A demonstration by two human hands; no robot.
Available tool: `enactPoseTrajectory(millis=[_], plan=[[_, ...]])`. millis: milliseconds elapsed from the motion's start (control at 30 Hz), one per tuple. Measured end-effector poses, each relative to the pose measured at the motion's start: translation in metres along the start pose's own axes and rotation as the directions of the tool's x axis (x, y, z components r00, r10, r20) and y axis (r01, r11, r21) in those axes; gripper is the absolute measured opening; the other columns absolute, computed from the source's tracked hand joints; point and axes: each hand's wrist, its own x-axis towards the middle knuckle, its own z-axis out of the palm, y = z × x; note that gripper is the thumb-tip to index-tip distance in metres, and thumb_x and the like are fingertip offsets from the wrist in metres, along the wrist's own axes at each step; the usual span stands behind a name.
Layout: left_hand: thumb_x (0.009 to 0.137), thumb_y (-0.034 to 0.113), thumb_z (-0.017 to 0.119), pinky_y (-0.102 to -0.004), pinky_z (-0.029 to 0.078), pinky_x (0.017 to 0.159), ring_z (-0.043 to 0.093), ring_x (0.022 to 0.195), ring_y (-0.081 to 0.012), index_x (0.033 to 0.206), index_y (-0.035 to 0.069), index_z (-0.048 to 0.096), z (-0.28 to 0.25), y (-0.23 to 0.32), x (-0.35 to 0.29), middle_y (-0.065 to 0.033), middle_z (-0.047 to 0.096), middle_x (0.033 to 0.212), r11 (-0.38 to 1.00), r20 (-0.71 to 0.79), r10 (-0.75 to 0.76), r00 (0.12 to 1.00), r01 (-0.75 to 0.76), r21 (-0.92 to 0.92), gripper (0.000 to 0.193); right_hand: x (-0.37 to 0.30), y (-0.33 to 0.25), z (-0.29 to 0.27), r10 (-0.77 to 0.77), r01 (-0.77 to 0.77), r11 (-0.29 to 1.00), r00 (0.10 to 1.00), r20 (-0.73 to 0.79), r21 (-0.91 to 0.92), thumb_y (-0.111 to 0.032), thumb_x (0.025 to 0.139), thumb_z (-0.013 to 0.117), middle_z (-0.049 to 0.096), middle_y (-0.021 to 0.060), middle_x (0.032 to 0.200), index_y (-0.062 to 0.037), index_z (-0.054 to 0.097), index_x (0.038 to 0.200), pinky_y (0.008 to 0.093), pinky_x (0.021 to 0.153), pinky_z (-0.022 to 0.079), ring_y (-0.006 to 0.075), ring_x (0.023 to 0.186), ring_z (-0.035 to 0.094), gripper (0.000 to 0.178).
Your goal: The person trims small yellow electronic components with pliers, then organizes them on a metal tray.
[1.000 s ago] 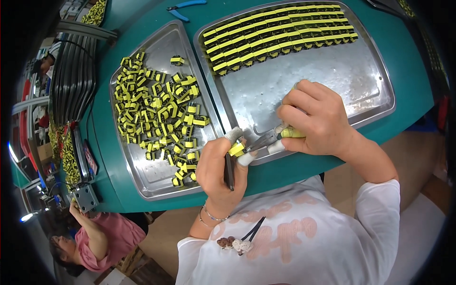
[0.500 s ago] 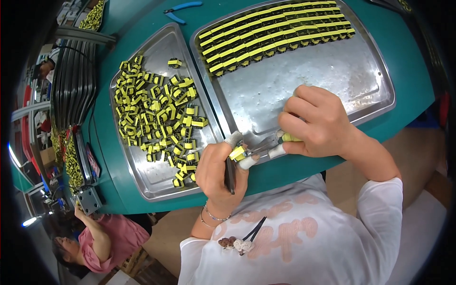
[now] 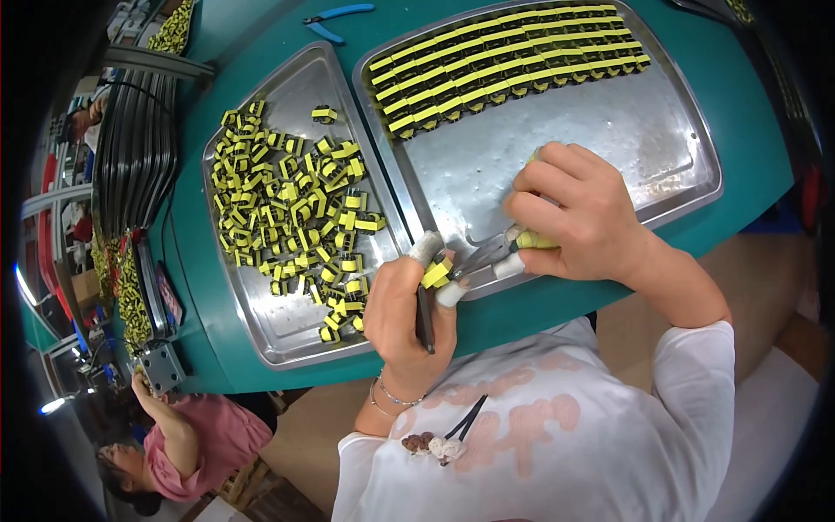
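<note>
My left hand [image 3: 405, 309] is closed, pinching a small yellow-and-black transformer [image 3: 437, 271] between fingertips wrapped in white coverings. A slim dark stick-like tool [image 3: 424, 320] also lies in this hand, against the palm. Closed around pliers [image 3: 487, 254] with yellow-green grips, my right hand [image 3: 574, 213] points their metal jaws left at the transformer. The jaw tips are at its near-right side; whether they grip any part of it is too small to tell. Both hands hover over the near edge of the large metal tray [image 3: 557, 148].
Neat rows of similar transformers [image 3: 513, 65] fill the far part of the large tray. A smaller tray [image 3: 287, 335] on the left bears a loose heap of them. Blue-handled nippers [image 3: 344, 12] lie beyond on the green table [image 3: 209, 296]. A co-worker [image 3: 204, 444] sits at lower left.
My right hand has tilted slightly, its upper fingers moving up and left, and more of the yellow-green grip shows above it. The left hand keeps its pinch on the transformer.
</note>
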Motion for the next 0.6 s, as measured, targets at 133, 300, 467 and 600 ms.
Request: enactPoseTrajectory(millis=[133, 300, 467, 600], plan=[[0.085, 0.006, 0.067, -0.0286, 0.049, 0.071, 0.063, 0.082, -0.0199, 0.115, -0.009, 0.056, 0.0007, 0.0013, -0.0007, -0.0152, 0.065, 0.092, 0.999, -0.006, -0.027, 1.0, 0.027, -0.024, 0.036, 0.0005, 0.0009, -0.0006, -0.012, 0.012, 1.0, 1.0, -0.019, 0.015, -0.022, 0.049, 0.066, 0.053, 0.0033, 0.078, -0.0083, 0.056, 0.074, 0.0341, 0.057, 0.042, 0.0223, 0.07, 0.05, 0.031], [0.078, 0.0, 0.071, -0.0304, 0.047, 0.062, 0.059, 0.07, -0.0251, 0.102, -0.011, 0.057, 0.0048, 0.0021, 0.0009, -0.0178, 0.065, 0.087, 0.997, -0.036, -0.042, 0.998, 0.039, -0.064, 0.03, -0.0013, 0.0021, -0.0035, -0.029, 0.029, 0.999, 0.999, -0.014, -0.025, -0.024, 0.05, 0.066, 0.052, 0.0031, 0.079, -0.009, 0.056, 0.074, 0.0333, 0.057, 0.041, 0.0218, 0.07, 0.049, 0.03], [0.076, 0.001, 0.074, -0.0298, 0.046, 0.061, 0.058, 0.069, -0.0241, 0.103, -0.011, 0.058, 0.0067, 0.0016, -0.0004, -0.0166, 0.065, 0.085, 0.999, -0.067, -0.027, 0.997, 0.025, -0.029, 0.033, -0.0037, 0.0044, -0.0032, -0.046, 0.046, 0.999, 0.999, -0.012, -0.027, -0.026, 0.051, 0.066, 0.051, 0.0035, 0.077, -0.0087, 0.056, 0.074, 0.0331, 0.056, 0.04, 0.0217, 0.068, 0.048, 0.031], [0.075, 0.003, 0.076, -0.0296, 0.047, 0.062, 0.058, 0.069, -0.0229, 0.105, -0.01, 0.059, 0.0077, 0.0037, 0.0002, -0.0159, 0.066, 0.085, 0.998, -0.057, -0.062, 0.996, 0.061, -0.028, 0.037, -0.0057, 0.0039, -0.0038, -0.049, 0.049, 0.997, 0.999, -0.002, -0.055, -0.028, 0.052, 0.067, 0.051, 0.0041, 0.077, -0.0081, 0.056, 0.074, 0.0332, 0.056, 0.041, 0.0221, 0.067, 0.048, 0.032]])
